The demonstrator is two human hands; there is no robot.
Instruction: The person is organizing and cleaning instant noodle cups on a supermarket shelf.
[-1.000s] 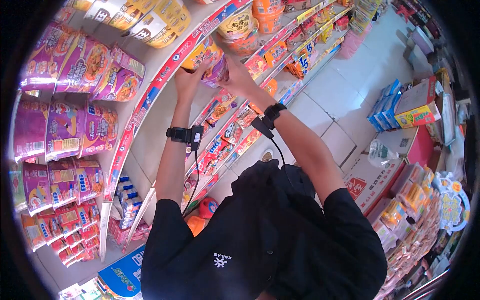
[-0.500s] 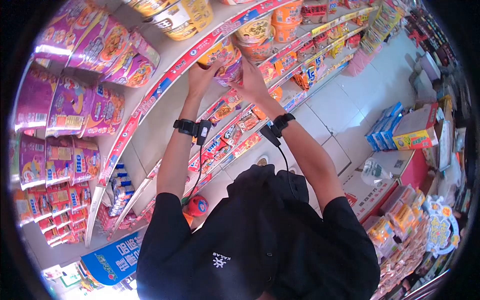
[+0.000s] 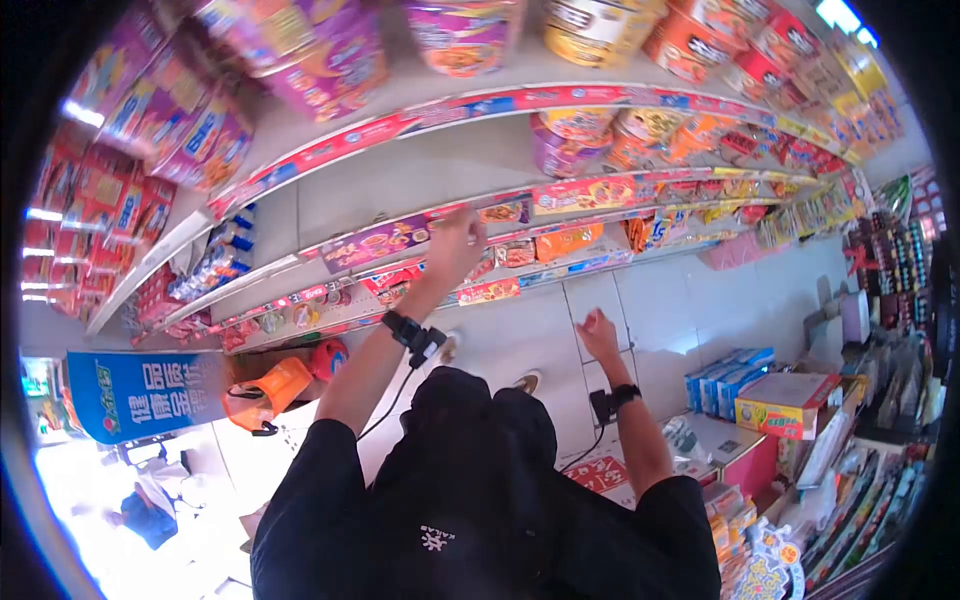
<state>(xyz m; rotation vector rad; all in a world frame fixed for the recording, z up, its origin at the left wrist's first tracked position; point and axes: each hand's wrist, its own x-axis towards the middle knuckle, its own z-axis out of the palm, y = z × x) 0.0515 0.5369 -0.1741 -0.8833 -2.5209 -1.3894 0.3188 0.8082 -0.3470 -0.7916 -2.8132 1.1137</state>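
My left hand (image 3: 456,250) is at the front edge of the middle shelf (image 3: 380,238), over its label strip. It is blurred, and I cannot make out how its fingers are held. Lower and to the right, over the floor, my right hand (image 3: 598,333) has its fingers curled in, with nothing visible in them. A purple noodle tub (image 3: 565,150) stands on the middle shelf beside orange tubs (image 3: 640,140). Both wrists wear black straps with small cabled devices.
Purple tubs (image 3: 465,40) and a yellow tub (image 3: 590,32) line the upper shelf. An orange bag (image 3: 268,390) lies by a blue sign (image 3: 140,395) at the lower left. Boxes (image 3: 785,400) stand at the right, near the tiled floor (image 3: 675,300).
My hands have come away from the purple tub and moved apart. The right hand has dropped back from the shelf. The view has turned, showing more of the shelves' length.
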